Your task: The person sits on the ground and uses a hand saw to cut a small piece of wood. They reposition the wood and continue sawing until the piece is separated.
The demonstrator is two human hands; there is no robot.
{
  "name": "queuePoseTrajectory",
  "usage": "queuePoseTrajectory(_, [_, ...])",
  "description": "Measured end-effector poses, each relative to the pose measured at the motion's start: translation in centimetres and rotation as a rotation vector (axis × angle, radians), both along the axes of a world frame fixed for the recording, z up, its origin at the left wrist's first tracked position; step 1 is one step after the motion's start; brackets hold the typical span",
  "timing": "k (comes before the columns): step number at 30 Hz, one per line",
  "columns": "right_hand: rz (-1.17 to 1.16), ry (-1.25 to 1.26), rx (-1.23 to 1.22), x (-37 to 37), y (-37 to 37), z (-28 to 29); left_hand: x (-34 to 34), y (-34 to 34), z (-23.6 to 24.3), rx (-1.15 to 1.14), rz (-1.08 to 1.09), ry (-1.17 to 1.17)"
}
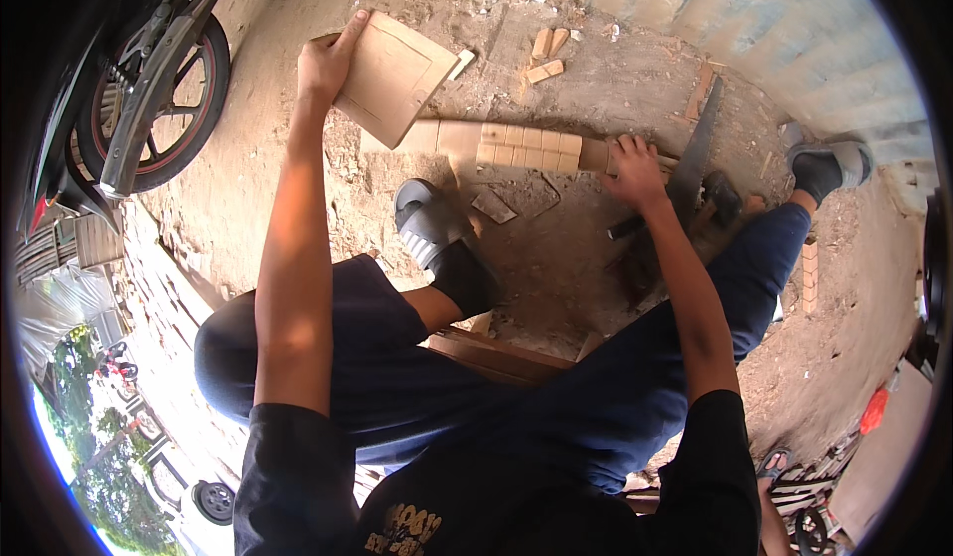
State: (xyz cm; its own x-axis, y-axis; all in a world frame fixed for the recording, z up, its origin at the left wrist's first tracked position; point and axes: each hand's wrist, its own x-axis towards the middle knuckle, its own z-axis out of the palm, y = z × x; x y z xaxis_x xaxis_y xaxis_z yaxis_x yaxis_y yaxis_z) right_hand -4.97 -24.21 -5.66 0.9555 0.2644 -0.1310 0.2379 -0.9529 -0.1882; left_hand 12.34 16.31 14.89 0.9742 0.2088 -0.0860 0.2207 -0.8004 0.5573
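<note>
My left hand (333, 65) is raised at the upper left and grips a flat, square light-brown board (395, 77) by its upper left edge. A rectangular outline marks the board's face. Below and to the right, a long wooden plank (454, 139) lies on the ground. Small light wooden blocks (529, 147) sit in tight rows on it. My right hand (635, 171) rests at the plank's right end, fingers spread and pointing down onto it. Beside that hand, a hand saw's long dark blade (698, 144) slants upward; its lower end is hard to make out.
Loose wooden pieces (545, 58) lie beyond the plank. A corrugated metal sheet (735, 20) borders the far right. A motorcycle wheel (164, 109) stands at left. My sandalled foot (429, 220) is close to the plank. Another person's foot (773, 462) shows at lower right.
</note>
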Motion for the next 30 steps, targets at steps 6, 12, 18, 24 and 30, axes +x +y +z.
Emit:
queuePoseTrajectory(6, [-0.382,0.265,0.183,2.9,5.3,1.4,-0.5,0.9,-1.3,0.009,0.006,0.005])
queuePoseTrajectory(12, [-0.659,0.169,0.236,0.4,15.9,0.7,-1.0,-1.1,-1.3,0.004,0.020,-0.028])
queuePoseTrajectory(18, [-0.740,0.085,0.262,-4.5,20.1,1.1,-1.9,-2.4,-0.9,0.017,-0.069,-0.030])
queuePoseTrajectory(24, [-0.720,0.415,0.345,-9.5,19.9,3.7,-2.8,-2.1,-2.9,-0.018,-0.064,0.006])
queuePoseTrajectory(30, [-0.760,0.016,0.576,2.1,16.6,3.9,-3.7,-1.7,-3.3,-0.039,-0.056,0.056])
